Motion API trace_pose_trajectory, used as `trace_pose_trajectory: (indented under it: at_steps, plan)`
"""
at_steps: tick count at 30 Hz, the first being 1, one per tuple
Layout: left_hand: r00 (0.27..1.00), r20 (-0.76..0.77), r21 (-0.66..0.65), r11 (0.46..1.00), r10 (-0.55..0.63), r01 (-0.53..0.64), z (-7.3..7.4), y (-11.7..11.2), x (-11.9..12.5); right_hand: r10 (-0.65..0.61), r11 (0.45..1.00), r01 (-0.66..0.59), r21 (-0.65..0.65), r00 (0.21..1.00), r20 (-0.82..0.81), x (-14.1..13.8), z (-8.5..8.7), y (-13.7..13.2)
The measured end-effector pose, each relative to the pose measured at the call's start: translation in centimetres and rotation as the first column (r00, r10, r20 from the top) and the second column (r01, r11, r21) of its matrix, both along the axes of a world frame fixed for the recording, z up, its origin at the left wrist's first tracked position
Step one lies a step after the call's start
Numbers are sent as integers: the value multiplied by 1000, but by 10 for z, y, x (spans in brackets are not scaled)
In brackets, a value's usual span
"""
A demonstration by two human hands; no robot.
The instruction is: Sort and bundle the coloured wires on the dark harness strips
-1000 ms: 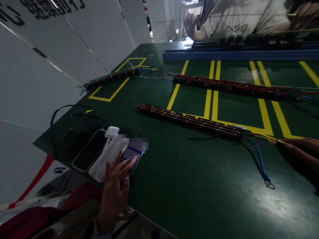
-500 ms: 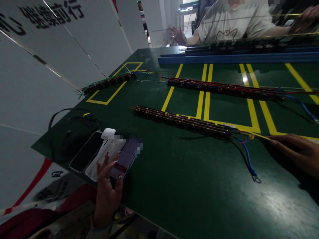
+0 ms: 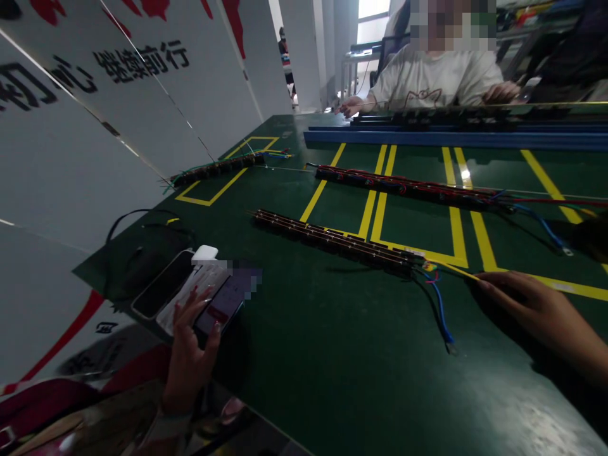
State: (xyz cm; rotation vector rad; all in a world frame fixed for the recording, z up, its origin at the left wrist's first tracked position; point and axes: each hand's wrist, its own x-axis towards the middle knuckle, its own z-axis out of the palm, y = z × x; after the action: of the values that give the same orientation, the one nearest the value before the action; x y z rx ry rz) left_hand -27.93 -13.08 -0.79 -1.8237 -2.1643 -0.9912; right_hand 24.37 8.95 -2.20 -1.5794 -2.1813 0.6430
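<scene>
Leftward of the long black strip (image 3: 332, 242), and well apart from it, a dark-screened phone (image 3: 159, 288) lies on the green table (image 3: 332, 380). Next, also left of the strip, the left hand (image 3: 187, 332) has its fingers spread loosely at a lit phone (image 3: 230, 304); whether the fingertips touch its screen, one cannot tell. The strip itself lies slanted across the table, copper-coloured rods along its top. Beyond it, a red-wired bar (image 3: 408, 187) crosses yellow tape lines. From the strip's right end trail a blue cable (image 3: 439, 310) and a yellow wire (image 3: 455, 270). Right of the strip, the right hand (image 3: 536, 304) pinches that wire between thumb and forefinger.
</scene>
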Motion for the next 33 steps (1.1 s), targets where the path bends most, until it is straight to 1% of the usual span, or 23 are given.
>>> trace_pose_trajectory:
  at_steps: [3, 6, 7, 9, 11, 13, 14, 15, 16, 17, 18, 19, 20, 21, 22, 23, 25, 26, 28, 33]
  plan:
    - [999, -33, 34, 999, 12, -11, 2, 0, 1, 32, 999, -32, -33, 999, -20, -2, 3, -1]
    - [995, -102, 91, 996, 20, -11, 5, 0, 5, 68, 996, -71, -58, 996, -55, -3, 8, -2]
    - [993, -120, 110, 994, 10, 3, 6, 2, 9, 76, 995, -80, -58, 995, -71, -3, 9, -3]
    - [992, -112, 135, 988, -62, 77, 12, 7, 25, 85, 995, -90, -53, 992, -97, -4, 10, -3]
    - [981, -21, 118, 974, -192, 193, 21, 18, 51, 97, 994, -103, -48, 989, -113, -4, 10, -4]
    - [946, 179, -43, 958, -272, 284, 34, 35, 83, 105, 993, -112, -46, 987, -126, -4, 10, -4]
    - [909, 285, -132, 927, -302, 350, 41, 45, 100, 105, 993, -111, -46, 986, -129, -4, 10, -5]
    - [851, 408, -212, 872, -331, 441, 48, 56, 117, 101, 993, -108, -47, 986, -131, -4, 10, -5]
    - [760, 565, -272, 797, -321, 539, 54, 68, 133, 93, 994, -101, -50, 987, -132, -4, 11, -5]
    - [632, 729, -306, 700, -263, 645, 58, 80, 147, 86, 994, -94, -58, 987, -133, -4, 11, -6]
    - [481, 861, -280, 636, -165, 719, 61, 92, 160, 81, 994, -91, -68, 987, -136, -4, 12, -6]
    - [327, 943, -235, 563, -67, 792, 61, 104, 171, 80, 992, -92, -82, 986, -143, -4, 12, -7]
    - [209, 977, -200, 503, 39, 841, 60, 115, 181, 80, 991, -96, -96, 985, -154, -4, 13, -7]
    - [124, 981, -178, 452, 147, 874, 57, 125, 189, 81, 989, -100, -109, 983, -167, -4, 13, -8]
    - [59, 971, -159, 447, 231, 880, 53, 134, 196, 82, 988, -103, -117, 981, -178, -4, 13, -8]
    - [5, 957, -143, 458, 289, 877, 49, 143, 203, 79, 987, -103, -120, 979, -188, -4, 13, -8]
    - [-70, 934, -122, 498, 350, 859, 41, 157, 214, 74, 988, -99, -121, 977, -200, -4, 13, -7]
    - [-94, 926, -116, 513, 366, 851, 37, 162, 219, 74, 988, -100, -119, 976, -205, -4, 12, -7]
    - [-142, 911, -81, 506, 388, 859, 32, 170, 230, 86, 987, -113, -118, 973, -213, -4, 11, -5]
    - [-236, 858, 2, 456, 456, 890, 25, 183, 261, 102, 974, -148, -171, 963, -251, -4, 6, -1]
